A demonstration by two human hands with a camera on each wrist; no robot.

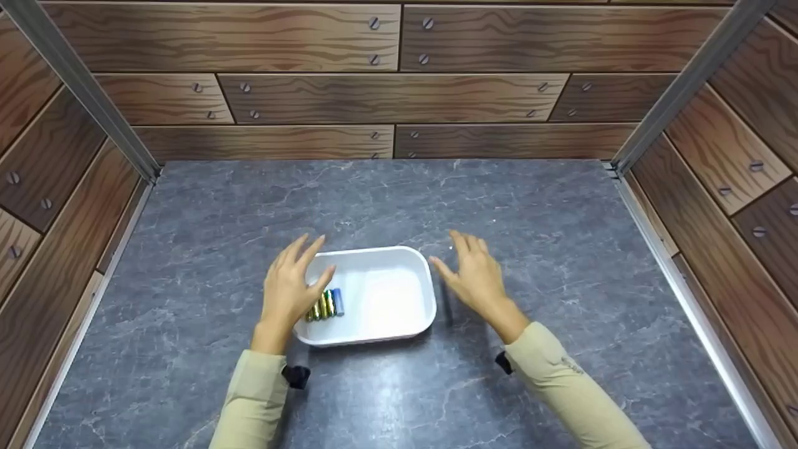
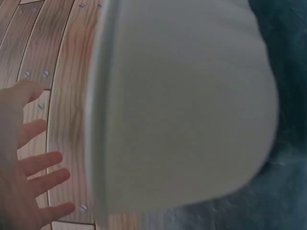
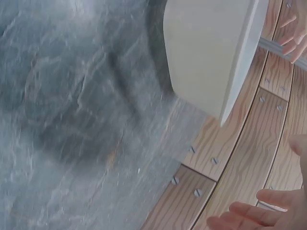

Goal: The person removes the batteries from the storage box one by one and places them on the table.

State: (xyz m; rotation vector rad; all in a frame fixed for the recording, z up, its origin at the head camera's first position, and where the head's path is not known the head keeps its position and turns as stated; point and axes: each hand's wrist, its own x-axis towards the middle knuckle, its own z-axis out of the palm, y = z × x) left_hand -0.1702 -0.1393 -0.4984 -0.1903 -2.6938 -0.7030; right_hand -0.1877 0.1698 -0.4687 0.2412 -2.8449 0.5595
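A white plastic tray (image 1: 389, 293) with rounded corners rests on the table, with a row of batteries (image 1: 324, 305) at its left end. Several batteries are gold and green, and the rightmost is blue. My left hand (image 1: 288, 288) is over the tray's left end, fingers spread, hiding part of the rim and row. Off the tray's right side, my right hand (image 1: 479, 280) hovers with its thumb near the rim and nothing in its grasp. The tray's outer wall (image 2: 187, 110) fills much of the left wrist view; the right wrist view shows its other end (image 3: 206, 48).
The tray stands on a dark grey marble-patterned tabletop (image 1: 536, 212). Wood-print panels (image 1: 312, 96) enclose the back and both sides, with metal rails (image 1: 679, 274) along the side edges. Black wrist straps (image 1: 296, 376) show at the sleeve cuffs.
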